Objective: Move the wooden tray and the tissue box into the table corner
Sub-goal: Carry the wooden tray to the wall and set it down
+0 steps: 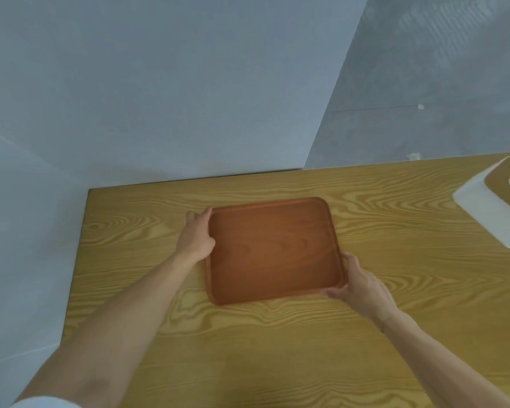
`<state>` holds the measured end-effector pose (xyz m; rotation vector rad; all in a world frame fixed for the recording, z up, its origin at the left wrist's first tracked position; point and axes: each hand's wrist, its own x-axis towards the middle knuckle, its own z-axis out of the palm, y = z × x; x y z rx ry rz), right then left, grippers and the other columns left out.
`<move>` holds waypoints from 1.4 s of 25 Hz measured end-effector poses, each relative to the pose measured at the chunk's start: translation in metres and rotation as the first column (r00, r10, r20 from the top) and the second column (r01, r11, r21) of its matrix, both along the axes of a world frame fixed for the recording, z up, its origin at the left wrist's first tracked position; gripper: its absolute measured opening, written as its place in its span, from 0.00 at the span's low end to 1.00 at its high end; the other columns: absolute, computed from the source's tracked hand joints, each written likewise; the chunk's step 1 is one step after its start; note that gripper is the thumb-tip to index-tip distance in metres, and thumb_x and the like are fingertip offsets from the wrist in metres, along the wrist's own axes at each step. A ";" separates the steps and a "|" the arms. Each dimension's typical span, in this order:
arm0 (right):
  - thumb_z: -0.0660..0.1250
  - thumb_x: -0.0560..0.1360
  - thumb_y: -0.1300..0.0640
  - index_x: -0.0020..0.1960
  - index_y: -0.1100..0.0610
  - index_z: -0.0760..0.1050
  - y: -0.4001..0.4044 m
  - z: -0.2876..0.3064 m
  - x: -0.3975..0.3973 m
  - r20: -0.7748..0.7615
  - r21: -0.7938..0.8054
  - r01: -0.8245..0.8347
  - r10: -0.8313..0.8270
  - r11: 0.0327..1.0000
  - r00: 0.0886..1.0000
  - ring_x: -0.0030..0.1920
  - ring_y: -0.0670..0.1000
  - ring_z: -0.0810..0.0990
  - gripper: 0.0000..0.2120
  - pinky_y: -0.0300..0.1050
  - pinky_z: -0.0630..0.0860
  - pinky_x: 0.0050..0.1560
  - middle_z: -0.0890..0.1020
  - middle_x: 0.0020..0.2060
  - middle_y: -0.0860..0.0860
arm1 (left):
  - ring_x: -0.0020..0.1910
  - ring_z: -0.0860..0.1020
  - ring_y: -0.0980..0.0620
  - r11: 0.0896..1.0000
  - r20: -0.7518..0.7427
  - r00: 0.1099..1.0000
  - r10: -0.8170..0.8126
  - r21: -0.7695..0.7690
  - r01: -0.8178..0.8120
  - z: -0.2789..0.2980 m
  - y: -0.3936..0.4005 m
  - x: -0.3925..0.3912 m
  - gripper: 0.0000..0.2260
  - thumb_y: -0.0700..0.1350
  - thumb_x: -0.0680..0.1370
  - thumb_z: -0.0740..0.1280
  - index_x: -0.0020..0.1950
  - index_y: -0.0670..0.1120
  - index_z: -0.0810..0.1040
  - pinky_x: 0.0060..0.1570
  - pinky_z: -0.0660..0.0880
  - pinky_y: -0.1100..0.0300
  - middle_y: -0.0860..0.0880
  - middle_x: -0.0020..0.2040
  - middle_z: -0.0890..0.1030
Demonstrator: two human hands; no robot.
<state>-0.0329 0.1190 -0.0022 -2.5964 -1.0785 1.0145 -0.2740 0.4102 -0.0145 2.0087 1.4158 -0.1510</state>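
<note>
Meanwhile, both hands' grip closed on wooden tray (274, 250); tissue box (495, 201) well apart, far right.

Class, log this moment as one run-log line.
left hand: grips wooden tray left edge | right hand: grips its near right corner | tissue box: untouched, far right | table: tray near corner

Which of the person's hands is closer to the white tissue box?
The right hand: it grips the wooden tray at its near right corner, on the tissue box side. The left hand holds the tray's far left edge.
</note>
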 end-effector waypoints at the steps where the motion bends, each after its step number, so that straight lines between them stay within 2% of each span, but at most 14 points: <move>1: 0.75 0.65 0.34 0.74 0.47 0.52 0.000 0.000 0.000 -0.002 -0.005 -0.005 0.005 1.000 1.000 0.48 0.53 0.81 0.48 0.50 0.76 0.44 0.81 0.46 0.48 | 0.64 0.74 0.41 1.000 0.012 1.000 0.001 -0.009 -0.001 -0.002 0.000 -0.001 0.38 0.27 0.75 0.62 0.81 0.52 0.56 0.52 0.72 0.61 0.40 0.73 0.61; 4: 0.74 0.66 0.34 0.76 0.49 0.51 0.000 -0.002 -0.001 0.035 -0.022 -0.028 0.029 0.999 0.999 0.51 0.55 0.82 0.49 0.49 0.73 0.43 0.82 0.52 0.52 | 0.57 0.75 0.46 1.000 0.038 0.999 0.013 0.004 -0.013 -0.007 -0.003 -0.004 0.37 0.29 0.76 0.62 0.81 0.51 0.56 0.49 0.72 0.62 0.43 0.69 0.64; 6: 0.74 0.66 0.33 0.76 0.49 0.51 -0.001 -0.003 -0.001 0.055 -0.034 -0.033 0.035 0.999 0.998 0.54 0.56 0.81 0.50 0.49 0.73 0.44 0.82 0.56 0.53 | 0.54 0.74 0.48 0.997 0.035 0.999 -0.007 0.073 0.004 -0.008 -0.008 -0.007 0.33 0.32 0.78 0.62 0.81 0.48 0.57 0.48 0.71 0.61 0.44 0.67 0.66; 8: 0.73 0.66 0.32 0.76 0.49 0.52 -0.001 -0.003 -0.002 0.068 -0.039 -0.029 0.032 0.999 0.997 0.58 0.55 0.80 0.49 0.51 0.75 0.48 0.80 0.60 0.52 | 0.61 0.72 0.44 0.983 0.023 0.999 -0.047 0.180 0.042 -0.010 -0.016 -0.013 0.28 0.38 0.80 0.62 0.80 0.45 0.59 0.51 0.74 0.56 0.43 0.67 0.69; 10: 0.70 0.67 0.30 0.77 0.48 0.51 -0.005 -0.004 -0.006 0.132 -0.018 -0.041 0.043 0.999 0.990 0.63 0.54 0.75 0.49 0.52 0.75 0.54 0.76 0.65 0.51 | 0.69 0.68 0.42 0.966 -0.005 0.997 -0.079 0.246 0.077 -0.013 -0.033 -0.025 0.27 0.47 0.82 0.63 0.79 0.43 0.60 0.62 0.72 0.48 0.42 0.71 0.70; 13: 0.62 0.69 0.26 0.80 0.47 0.45 -0.017 -0.011 -0.011 0.263 -0.007 -0.114 0.112 0.993 0.958 0.72 0.58 0.61 0.49 0.58 0.68 0.65 0.63 0.75 0.52 | 0.77 0.60 0.44 0.968 -0.009 0.995 -0.096 0.234 0.095 -0.020 -0.074 -0.051 0.36 0.65 0.80 0.55 0.80 0.45 0.56 0.73 0.57 0.41 0.43 0.78 0.63; 15: 0.55 0.70 0.24 0.79 0.43 0.37 -0.025 -0.018 -0.012 0.252 -0.039 -0.131 0.137 0.991 0.958 0.78 0.59 0.47 0.48 0.65 0.55 0.73 0.50 0.80 0.51 | 0.80 0.49 0.49 0.974 -0.022 0.991 -0.131 0.186 0.132 -0.028 -0.100 -0.072 0.44 0.74 0.75 0.50 0.82 0.48 0.47 0.76 0.44 0.42 0.48 0.82 0.54; 17: 0.53 0.71 0.24 0.77 0.39 0.32 -0.029 -0.023 -0.011 0.224 -0.043 -0.121 0.127 0.992 0.966 0.79 0.57 0.38 0.46 0.69 0.46 0.74 0.43 0.81 0.49 | 0.80 0.39 0.53 0.968 -0.065 0.983 -0.173 0.171 0.182 -0.035 -0.115 -0.089 0.49 0.79 0.70 0.50 0.81 0.52 0.38 0.76 0.38 0.41 0.53 0.82 0.45; 20: 0.54 0.71 0.24 0.77 0.37 0.32 -0.031 -0.027 -0.013 0.212 -0.028 -0.106 0.110 0.994 0.971 0.78 0.55 0.34 0.45 0.73 0.43 0.72 0.40 0.80 0.47 | 0.79 0.36 0.52 0.964 -0.137 0.970 -0.200 0.149 0.220 -0.039 -0.118 -0.098 0.52 0.82 0.67 0.52 0.79 0.57 0.35 0.73 0.37 0.34 0.58 0.81 0.40; 24: 0.54 0.71 0.24 0.77 0.37 0.32 -0.031 -0.028 -0.012 0.207 -0.026 -0.108 0.111 0.994 0.972 0.78 0.56 0.33 0.45 0.75 0.43 0.72 0.39 0.80 0.47 | 0.79 0.37 0.44 0.959 -0.209 0.952 -0.225 0.127 0.254 -0.037 -0.112 -0.095 0.52 0.83 0.65 0.52 0.79 0.59 0.35 0.70 0.41 0.26 0.57 0.81 0.40; 27: 0.53 0.70 0.23 0.76 0.35 0.32 -0.021 -0.029 -0.006 0.192 -0.031 -0.101 0.105 0.994 0.976 0.78 0.57 0.33 0.45 0.76 0.43 0.71 0.38 0.80 0.47 | 0.79 0.37 0.40 0.967 -0.228 0.951 -0.207 0.099 0.234 -0.035 -0.102 -0.091 0.52 0.84 0.64 0.51 0.79 0.60 0.34 0.69 0.41 0.25 0.57 0.81 0.40; 32: 0.52 0.68 0.21 0.74 0.31 0.32 0.010 -0.031 0.007 0.181 -0.014 -0.064 0.066 0.998 0.981 0.78 0.59 0.34 0.44 0.79 0.42 0.69 0.40 0.80 0.48 | 0.78 0.33 0.39 0.982 -0.208 0.964 -0.167 0.056 0.182 -0.029 -0.072 -0.075 0.52 0.84 0.62 0.52 0.75 0.64 0.28 0.69 0.41 0.24 0.56 0.81 0.36; 35: 0.52 0.67 0.20 0.73 0.28 0.31 0.031 -0.032 0.017 0.161 -0.019 -0.031 0.034 0.999 0.986 0.78 0.59 0.34 0.44 0.80 0.42 0.68 0.39 0.80 0.48 | 0.78 0.34 0.38 0.985 -0.219 0.964 -0.152 0.049 0.166 -0.025 -0.054 -0.064 0.52 0.84 0.61 0.51 0.75 0.64 0.28 0.69 0.42 0.24 0.55 0.81 0.36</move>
